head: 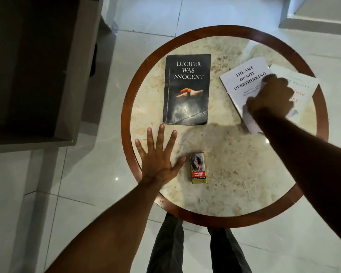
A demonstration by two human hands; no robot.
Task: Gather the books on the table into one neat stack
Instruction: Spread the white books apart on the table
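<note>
Three books are lying apart on the round marble-topped table with a brown wooden rim [126, 99]: a worn black paperback [186, 89] at the centre, a white paperback [242, 81] to its right, and a cream-covered book [303, 89] touching the white one's far edge. The right hand [270, 95] is resting across both pale covers; its blurred fingers' grip cannot be told. The left hand [158, 156] is lying flat, fingers spread, beside a small gold cigarette packet [198, 168].

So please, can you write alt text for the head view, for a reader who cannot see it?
A right hand rests on a white book beside a second white book, while the left hand lies flat on a round table near a black book and a cigarette pack.
</note>
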